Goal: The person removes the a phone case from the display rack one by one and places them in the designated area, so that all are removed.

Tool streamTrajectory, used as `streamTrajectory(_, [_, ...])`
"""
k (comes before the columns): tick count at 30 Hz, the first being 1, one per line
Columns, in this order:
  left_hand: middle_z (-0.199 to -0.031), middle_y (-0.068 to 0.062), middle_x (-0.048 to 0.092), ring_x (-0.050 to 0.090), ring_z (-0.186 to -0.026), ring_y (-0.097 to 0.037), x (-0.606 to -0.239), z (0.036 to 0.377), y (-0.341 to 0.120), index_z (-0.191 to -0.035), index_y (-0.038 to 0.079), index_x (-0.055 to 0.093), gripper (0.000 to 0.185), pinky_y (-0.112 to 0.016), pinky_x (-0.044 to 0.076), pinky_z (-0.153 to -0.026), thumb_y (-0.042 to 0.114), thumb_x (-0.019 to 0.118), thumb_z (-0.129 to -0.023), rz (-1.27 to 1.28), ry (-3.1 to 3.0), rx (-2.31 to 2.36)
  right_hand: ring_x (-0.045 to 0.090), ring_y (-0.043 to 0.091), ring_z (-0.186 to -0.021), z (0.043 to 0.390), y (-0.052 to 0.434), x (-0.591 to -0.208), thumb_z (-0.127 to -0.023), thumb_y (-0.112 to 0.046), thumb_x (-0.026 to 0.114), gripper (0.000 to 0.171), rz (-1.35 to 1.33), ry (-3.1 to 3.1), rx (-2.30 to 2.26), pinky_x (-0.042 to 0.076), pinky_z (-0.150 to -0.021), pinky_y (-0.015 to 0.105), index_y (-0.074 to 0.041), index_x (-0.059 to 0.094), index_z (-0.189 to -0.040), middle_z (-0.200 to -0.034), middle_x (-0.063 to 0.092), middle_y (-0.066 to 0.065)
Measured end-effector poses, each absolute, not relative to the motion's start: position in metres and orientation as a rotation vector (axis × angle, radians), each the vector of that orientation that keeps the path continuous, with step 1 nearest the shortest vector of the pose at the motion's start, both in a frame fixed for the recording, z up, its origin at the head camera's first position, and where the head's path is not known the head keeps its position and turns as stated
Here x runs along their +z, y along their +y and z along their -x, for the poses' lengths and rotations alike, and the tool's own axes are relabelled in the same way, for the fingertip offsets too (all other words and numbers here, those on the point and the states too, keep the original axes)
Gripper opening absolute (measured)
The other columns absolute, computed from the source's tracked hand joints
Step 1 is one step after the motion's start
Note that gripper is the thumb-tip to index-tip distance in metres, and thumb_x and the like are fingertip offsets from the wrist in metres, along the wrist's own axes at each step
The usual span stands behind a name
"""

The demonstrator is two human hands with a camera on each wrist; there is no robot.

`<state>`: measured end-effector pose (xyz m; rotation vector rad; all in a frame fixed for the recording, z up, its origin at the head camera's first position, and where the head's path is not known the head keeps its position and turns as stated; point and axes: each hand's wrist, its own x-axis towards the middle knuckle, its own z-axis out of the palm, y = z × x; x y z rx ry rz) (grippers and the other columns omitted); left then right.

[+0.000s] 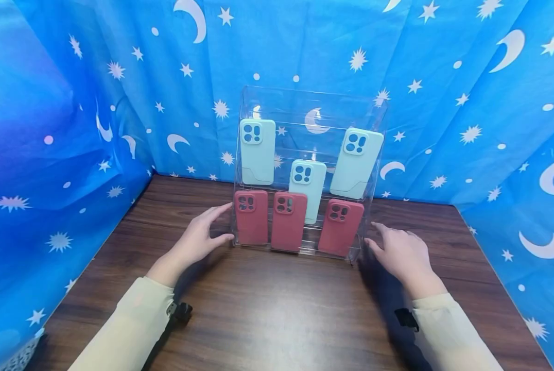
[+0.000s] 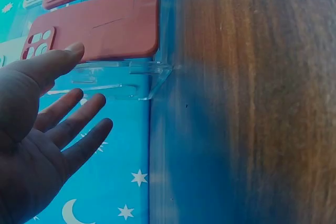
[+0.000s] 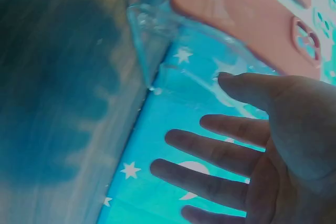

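Note:
A clear plastic tiered stand [image 1: 351, 98] stands in the head view, bearing phone cases. Its upper part carries a mint case at left [image 1: 258, 159], another at right [image 1: 356, 167] and a lower one [image 1: 309, 203] in the middle. Along the bottom tier lean three red cases, at left [image 1: 252, 224], middle [image 1: 288, 226] and right [image 1: 339, 232]. My left hand [image 1: 198, 234] is beside the stand's left edge, fingers extended and thumb apart. At the right edge my right hand [image 1: 404, 252] is spread likewise, thumb toward the stand. Both palms hold nothing.
The dark wood table [image 1: 277, 309] extends in front of the stand. Behind and at both sides hangs a blue curtain [image 1: 295, 31] with white stars and moons. Dark straps [image 1: 182, 313] show at the wrists. A pale patterned object [image 1: 24, 353] is at the lower left corner.

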<state>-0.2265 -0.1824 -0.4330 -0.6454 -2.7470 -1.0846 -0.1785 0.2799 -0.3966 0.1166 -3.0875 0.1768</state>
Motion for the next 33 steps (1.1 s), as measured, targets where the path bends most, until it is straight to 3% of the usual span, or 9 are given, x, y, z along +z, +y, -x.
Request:
streamTrajectory(4, [-0.152,-0.012,0.055,0.059,-0.134,-0.034,-0.435,0.227,-0.181,-0.158,0.019,0.042,0.078,-0.060,0.045,-0.113,0.017,0.081,-0.090,0.638,-2.750,-1.117,0.071,0.040,-0.080,0.174,0.276,-0.388,-0.097,-0.036,0.069,0.054,-0.098,-3.090,0.185,0.058,-0.061,0.053,0.001,0.063,-0.135,-0.107,0.075,0.026])
streamTrajectory(8, [-0.149,-0.012,0.057,0.069,-0.119,-0.030,-0.438,0.226,-0.182,-0.158,0.019,0.043,0.078,-0.058,0.049,-0.110,0.013,0.081,-0.090,0.632,-2.748,-1.162,0.070,0.035,-0.075,0.172,0.274,-0.378,-0.095,-0.035,0.072,0.050,-0.099,-3.079,0.204,0.055,-0.053,0.047,-0.001,0.065,-0.131,-0.101,0.077,0.022])
streamTrajectory(14, [-0.152,-0.013,0.055,0.073,-0.111,-0.027,-0.445,0.228,-0.182,-0.158,0.017,0.042,0.076,-0.055,0.051,-0.109,0.010,0.079,-0.091,0.632,-2.744,-1.181,0.063,0.023,-0.059,0.169,0.274,-0.367,-0.094,-0.030,0.073,0.035,-0.169,-2.934,0.212,0.044,-0.043,0.035,-0.005,0.071,-0.120,-0.085,0.077,0.014])
streamTrajectory(21, [-0.148,-0.015,0.058,0.075,-0.103,-0.024,-0.446,0.225,-0.179,-0.157,0.015,0.043,0.074,-0.051,0.056,-0.103,0.011,0.078,-0.092,0.618,-2.746,-1.195,0.060,0.018,-0.055,0.169,0.276,-0.359,-0.096,-0.023,0.069,0.017,-0.255,-2.632,0.289,0.036,-0.041,0.028,-0.010,0.076,-0.106,-0.080,0.076,0.009])
streamTrajectory(28, [-0.143,-0.014,0.061,0.075,-0.098,-0.021,-0.447,0.226,-0.177,-0.156,0.015,0.044,0.074,-0.047,0.060,-0.097,0.010,0.079,-0.091,0.586,-2.747,-1.175,0.067,0.020,-0.064,0.176,0.271,-0.358,-0.095,-0.017,0.071,0.024,-0.343,-2.404,0.447,0.047,-0.049,0.033,-0.012,0.073,-0.119,-0.096,0.078,0.009])
streamTrajectory(33, [-0.137,-0.014,0.064,0.075,-0.092,-0.018,-0.449,0.227,-0.176,-0.156,0.015,0.045,0.074,-0.046,0.062,-0.092,0.010,0.079,-0.091,0.568,-2.736,-1.170,0.068,0.017,-0.069,0.179,0.267,-0.361,-0.093,-0.014,0.075,0.032,-0.351,-2.400,0.509,0.055,-0.059,0.040,-0.012,0.070,-0.125,-0.093,0.076,0.006])
